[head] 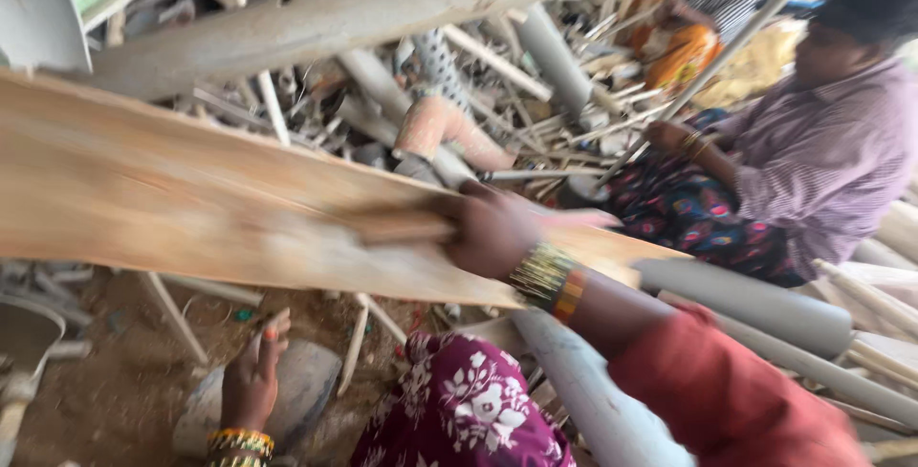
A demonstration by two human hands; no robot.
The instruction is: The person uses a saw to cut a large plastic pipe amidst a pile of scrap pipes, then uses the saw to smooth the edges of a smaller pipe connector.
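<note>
Right hand [490,230] grips wooden handle [402,228] — smooth plank [191,195] (blurred).

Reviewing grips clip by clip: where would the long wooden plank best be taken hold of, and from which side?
Probably along the near long edge of the plank, from below and this side. It lies broad and flat across the view, so only its thin edge fits a hand. The right hand presses a blurred tool on its face; the left hand rests on a stone below.

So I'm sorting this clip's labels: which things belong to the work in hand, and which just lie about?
In hand:
right hand gripping a stick-like tool
wooden plank
left hand on a grey stone

Lying about:
grey pipes
scrap sticks
seated person
</note>
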